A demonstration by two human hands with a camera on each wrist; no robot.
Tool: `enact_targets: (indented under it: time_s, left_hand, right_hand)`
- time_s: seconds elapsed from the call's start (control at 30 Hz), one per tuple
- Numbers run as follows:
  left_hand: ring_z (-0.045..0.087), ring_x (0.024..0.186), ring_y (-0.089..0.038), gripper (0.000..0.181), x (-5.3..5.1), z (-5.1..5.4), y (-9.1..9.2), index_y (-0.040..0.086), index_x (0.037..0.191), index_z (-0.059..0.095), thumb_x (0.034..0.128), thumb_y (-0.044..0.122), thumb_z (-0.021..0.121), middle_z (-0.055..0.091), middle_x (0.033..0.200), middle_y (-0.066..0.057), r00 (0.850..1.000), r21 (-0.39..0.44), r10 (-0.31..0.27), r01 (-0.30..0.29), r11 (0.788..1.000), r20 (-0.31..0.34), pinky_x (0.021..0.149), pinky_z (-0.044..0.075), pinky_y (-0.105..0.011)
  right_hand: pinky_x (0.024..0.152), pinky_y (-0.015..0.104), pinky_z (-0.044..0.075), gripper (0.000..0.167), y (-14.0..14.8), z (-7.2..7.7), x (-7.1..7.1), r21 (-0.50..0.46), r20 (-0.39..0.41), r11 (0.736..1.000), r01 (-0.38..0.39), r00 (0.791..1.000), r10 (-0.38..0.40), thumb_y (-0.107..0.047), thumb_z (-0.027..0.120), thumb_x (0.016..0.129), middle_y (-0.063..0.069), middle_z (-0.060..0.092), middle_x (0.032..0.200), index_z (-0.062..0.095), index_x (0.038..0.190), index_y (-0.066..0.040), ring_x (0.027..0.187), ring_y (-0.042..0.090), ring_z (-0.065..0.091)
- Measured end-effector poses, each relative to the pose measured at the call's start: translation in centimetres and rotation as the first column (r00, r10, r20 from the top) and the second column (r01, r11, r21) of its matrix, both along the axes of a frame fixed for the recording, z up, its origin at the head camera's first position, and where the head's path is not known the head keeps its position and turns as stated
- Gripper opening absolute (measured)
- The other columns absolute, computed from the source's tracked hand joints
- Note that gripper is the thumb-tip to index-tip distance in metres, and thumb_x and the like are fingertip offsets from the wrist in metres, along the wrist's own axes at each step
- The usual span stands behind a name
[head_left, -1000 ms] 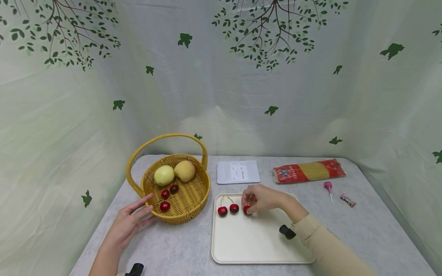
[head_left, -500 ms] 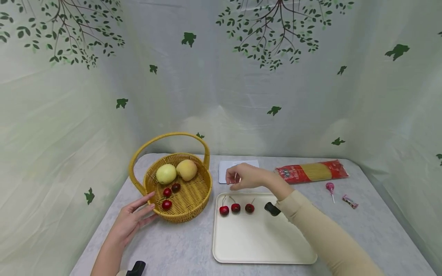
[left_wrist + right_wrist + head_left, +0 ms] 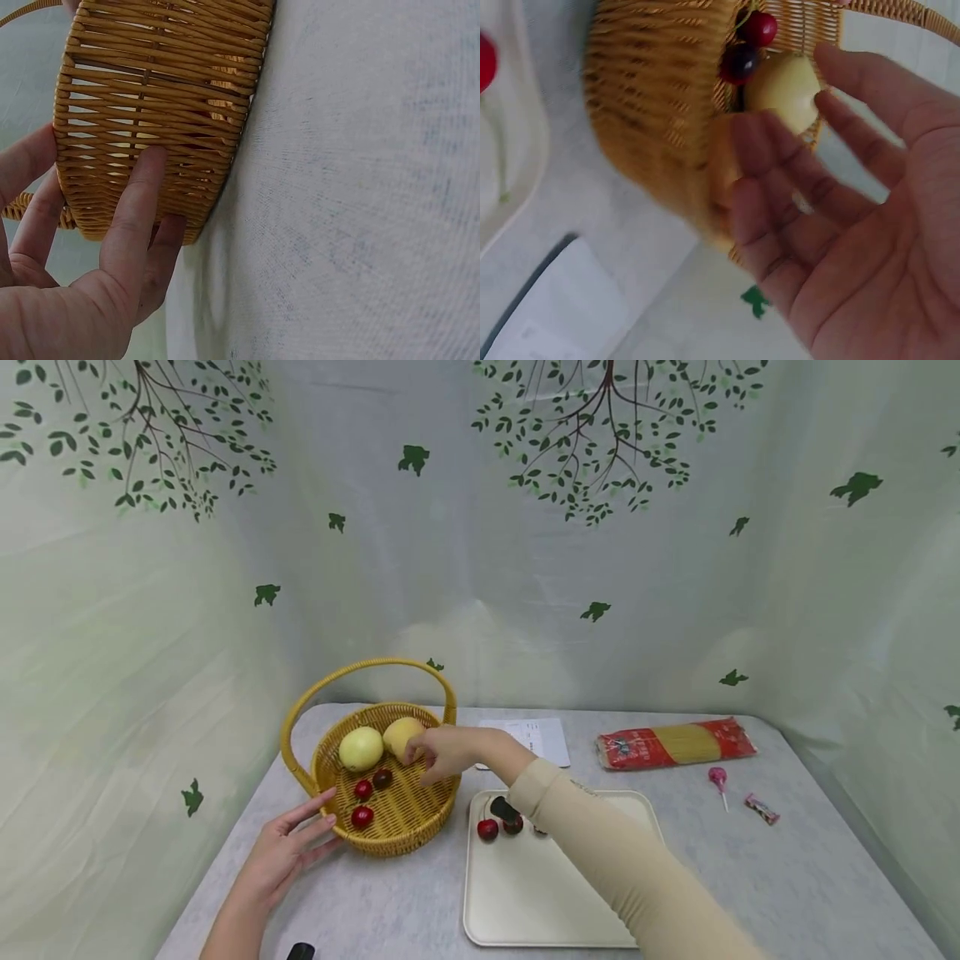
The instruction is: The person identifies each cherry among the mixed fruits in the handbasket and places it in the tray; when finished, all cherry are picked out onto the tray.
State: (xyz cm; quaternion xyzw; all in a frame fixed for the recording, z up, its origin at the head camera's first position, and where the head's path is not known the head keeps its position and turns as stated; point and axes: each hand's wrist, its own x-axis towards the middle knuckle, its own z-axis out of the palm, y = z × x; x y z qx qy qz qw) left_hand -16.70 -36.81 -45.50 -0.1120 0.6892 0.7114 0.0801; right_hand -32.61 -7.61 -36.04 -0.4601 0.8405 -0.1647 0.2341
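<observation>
A yellow wicker basket (image 3: 386,845) with a tall handle stands on the left. In it lie a pale green round fruit (image 3: 361,748), a yellow peach-like fruit (image 3: 401,734) and three dark red cherries (image 3: 362,817). My left hand (image 3: 279,860) touches the basket's near left side; the left wrist view shows extended fingers (image 3: 135,217) resting against the weave. Over the basket's right rim reaches my right hand (image 3: 448,752), next to the peach-like fruit and partly covering it. The right wrist view shows its fingers (image 3: 754,217) loosely bent, with nothing held.
A cream tray (image 3: 555,893) bears cherries (image 3: 487,830), partly covered by the right sleeve (image 3: 600,843). Behind it lies a white packet (image 3: 551,742). Farther right are a red-and-yellow noodle pack (image 3: 678,744), a pink lollipop (image 3: 717,776) and a wrapped candy (image 3: 762,809).
My right hand has let go of the third cherry on the tray, lifted, and moved left over the basket. The left hand has stayed at the basket's side.
</observation>
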Motion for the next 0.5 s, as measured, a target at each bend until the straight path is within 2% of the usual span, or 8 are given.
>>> enact_targets:
  time_s: [0.13, 0.33, 0.5]
  left_hand:
    - [0.06, 0.123, 0.007, 0.06, 0.1, 0.1, -0.1, 0.014, 0.162, 0.05, 0.1063, 0.021, 0.071, 0.017, 0.178, -0.012, 1.0, -0.009, -0.002, 0.002, 1.0, 0.001, 0.108, 0.061, -0.04]
    - [0.06, 0.128, 0.002, 0.061, 0.0, 0.1, 0.0, 0.011, 0.162, 0.048, 0.1062, 0.021, 0.071, 0.021, 0.176, -0.011, 1.0, -0.007, -0.002, 0.002, 1.0, -0.011, 0.108, 0.061, -0.04]
    - [0.06, 0.129, 0.003, 0.057, 0.1, 0.0, 0.0, 0.013, 0.16, 0.052, 0.1065, 0.019, 0.07, 0.023, 0.175, -0.01, 1.0, -0.017, 0.001, -0.002, 1.0, -0.025, 0.108, 0.062, -0.041]
  right_hand:
    - [0.093, 0.028, 0.055, 0.044, -2.4, -0.4, -0.4, 0.058, 0.015, 0.997, 0.045, 0.999, -0.046, -0.029, 0.075, 0.103, 0.01, 0.065, 0.144, 0.064, 0.144, -0.018, 0.113, 0.014, 0.064]
    - [0.097, 0.038, 0.062, 0.055, -4.9, -0.9, -0.5, 0.125, 0.101, 0.986, 0.112, 0.987, -0.125, -0.031, 0.073, 0.104, 0.009, 0.062, 0.145, 0.056, 0.155, -0.017, 0.109, 0.028, 0.076]
    - [0.103, 0.039, 0.063, 0.062, -6.9, -1.0, -0.4, 0.197, 0.15, 0.969, 0.151, 0.972, -0.182, -0.03, 0.073, 0.105, 0.005, 0.057, 0.156, 0.049, 0.162, -0.023, 0.114, 0.025, 0.075]
